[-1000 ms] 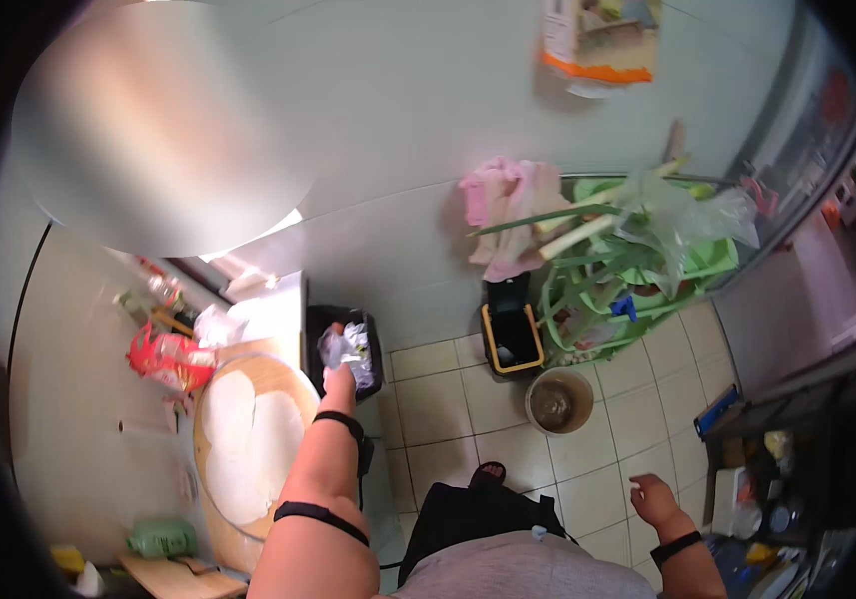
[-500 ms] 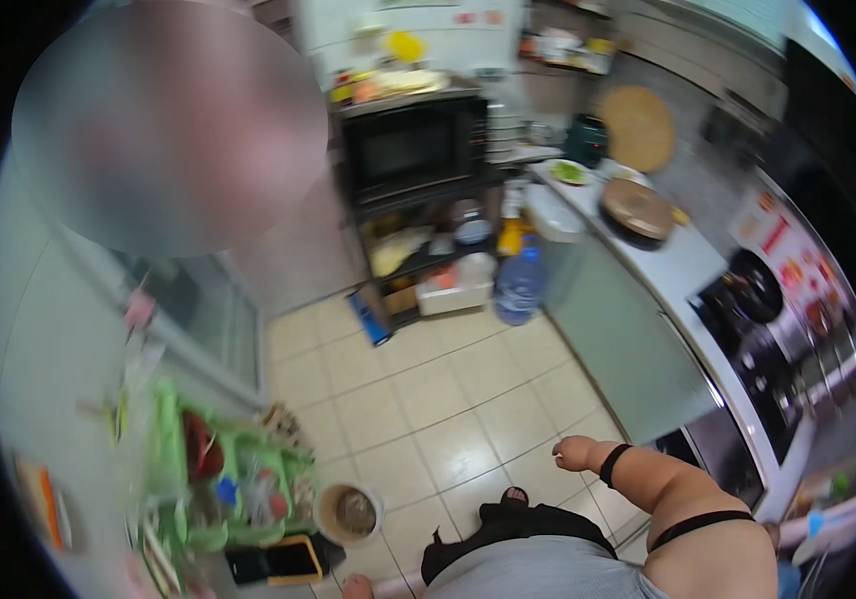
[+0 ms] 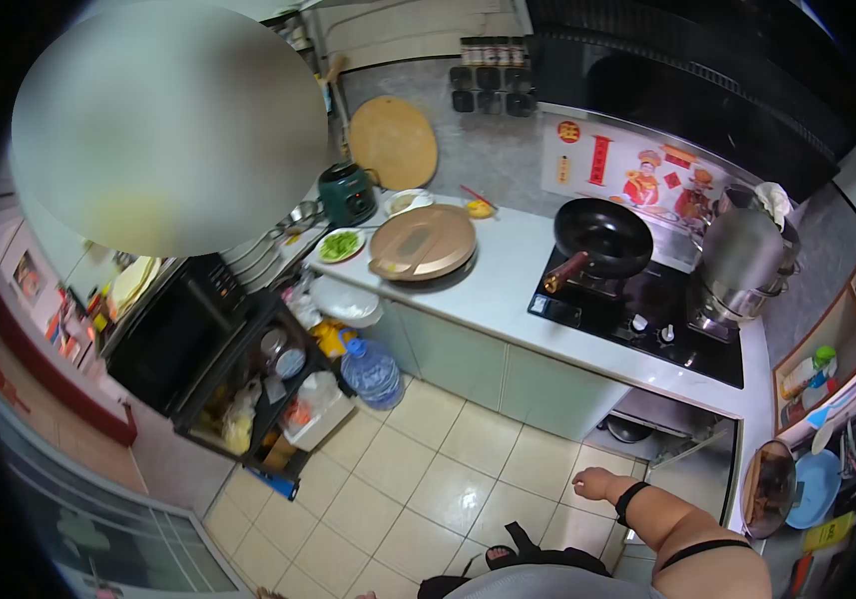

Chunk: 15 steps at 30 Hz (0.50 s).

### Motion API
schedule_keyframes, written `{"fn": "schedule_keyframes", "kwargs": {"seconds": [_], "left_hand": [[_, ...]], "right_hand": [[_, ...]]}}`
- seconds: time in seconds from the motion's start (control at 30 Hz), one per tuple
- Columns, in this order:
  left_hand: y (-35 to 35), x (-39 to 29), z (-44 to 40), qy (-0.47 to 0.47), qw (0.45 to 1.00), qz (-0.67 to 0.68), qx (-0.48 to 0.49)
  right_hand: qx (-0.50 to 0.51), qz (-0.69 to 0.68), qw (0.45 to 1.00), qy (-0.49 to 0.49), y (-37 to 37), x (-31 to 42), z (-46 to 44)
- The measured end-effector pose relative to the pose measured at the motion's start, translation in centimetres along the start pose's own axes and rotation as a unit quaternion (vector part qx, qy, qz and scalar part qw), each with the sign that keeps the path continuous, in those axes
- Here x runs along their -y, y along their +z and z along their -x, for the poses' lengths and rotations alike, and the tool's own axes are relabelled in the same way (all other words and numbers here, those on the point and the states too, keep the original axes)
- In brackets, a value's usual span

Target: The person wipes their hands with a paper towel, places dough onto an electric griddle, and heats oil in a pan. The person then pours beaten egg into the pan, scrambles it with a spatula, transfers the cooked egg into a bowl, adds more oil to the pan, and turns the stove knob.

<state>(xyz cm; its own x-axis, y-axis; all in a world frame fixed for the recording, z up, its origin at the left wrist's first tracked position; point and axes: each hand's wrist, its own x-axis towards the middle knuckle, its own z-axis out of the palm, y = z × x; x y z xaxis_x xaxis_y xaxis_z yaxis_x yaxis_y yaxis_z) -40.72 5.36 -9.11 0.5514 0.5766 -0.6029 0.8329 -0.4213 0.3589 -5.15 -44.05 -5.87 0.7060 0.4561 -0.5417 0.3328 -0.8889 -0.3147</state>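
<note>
My right hand [image 3: 595, 484] hangs over the tiled floor, in front of an open lower cabinet [image 3: 692, 474]. Its fingers are loosely bent and a little apart, and I see nothing in them. A black strap circles that wrist. Only a sliver of my left hand [image 3: 365, 595] shows at the bottom edge; its fingers are hidden. Inside the cabinet nearest my right hand sits a dark pan [image 3: 628, 429]. Above on the stove [image 3: 637, 324] are a black wok [image 3: 602, 238] with a wooden handle and a steel pot [image 3: 742, 295], partly blurred.
The white counter [image 3: 508, 260] holds a lidded brown pan [image 3: 423, 243], a plate of chopped greens [image 3: 340, 246] and a green appliance [image 3: 348, 193]. A water jug [image 3: 373, 374] stands on the floor beside a black microwave rack [image 3: 238, 374]. A blue basin [image 3: 813, 489] is at the right.
My view has swung right, bringing the stove and counter to the middle. The green shelf and bucket at the left have left the view. My right hand remains without anything visible in it.
</note>
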Motion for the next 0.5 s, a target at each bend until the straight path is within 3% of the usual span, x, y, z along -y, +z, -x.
{"fn": "schedule_keyframes", "kwargs": {"seconds": [0.03,0.07,0.17,0.23,0.3,0.33,0.4,0.5], "left_hand": [[-1.1,-3.2,-1.3,0.045,0.999,0.022,0.01],[-2.1,-6.3,-2.4,0.088,0.995,0.044,0.02],[-4.7,-14.4,-4.2,0.138,0.99,-0.031,0.006],[-4.7,-15.0,-8.7,0.16,0.987,-0.004,0.016],[-4.9,-15.1,-13.4,0.204,0.974,-0.081,0.046],[-5.0,-15.4,-15.7,0.211,0.972,-0.086,0.053],[-6.2,-16.6,-19.9,0.221,0.958,-0.164,0.084],[-9.4,-20.4,-25.4,0.224,0.951,-0.167,0.135]], "right_hand": [[-0.004,-0.007,1.0,0.008,-0.7,-0.7,-0.9],[-0.075,-0.076,0.994,0.033,-2.5,-0.6,-1.8],[-0.211,-0.288,0.93,0.083,-10.1,0.8,-5.4],[-0.29,-0.504,0.81,0.071,-14.7,1.4,-8.4],[-0.336,-0.658,0.671,0.062,-21.0,4.3,-9.1],[-0.343,-0.658,0.666,0.07,-23.6,5.1,-9.8],[-0.344,-0.77,0.533,0.073,-27.5,6.5,-11.2],[-0.329,-0.787,0.518,0.065,-31.7,7.9,-12.5]]}}
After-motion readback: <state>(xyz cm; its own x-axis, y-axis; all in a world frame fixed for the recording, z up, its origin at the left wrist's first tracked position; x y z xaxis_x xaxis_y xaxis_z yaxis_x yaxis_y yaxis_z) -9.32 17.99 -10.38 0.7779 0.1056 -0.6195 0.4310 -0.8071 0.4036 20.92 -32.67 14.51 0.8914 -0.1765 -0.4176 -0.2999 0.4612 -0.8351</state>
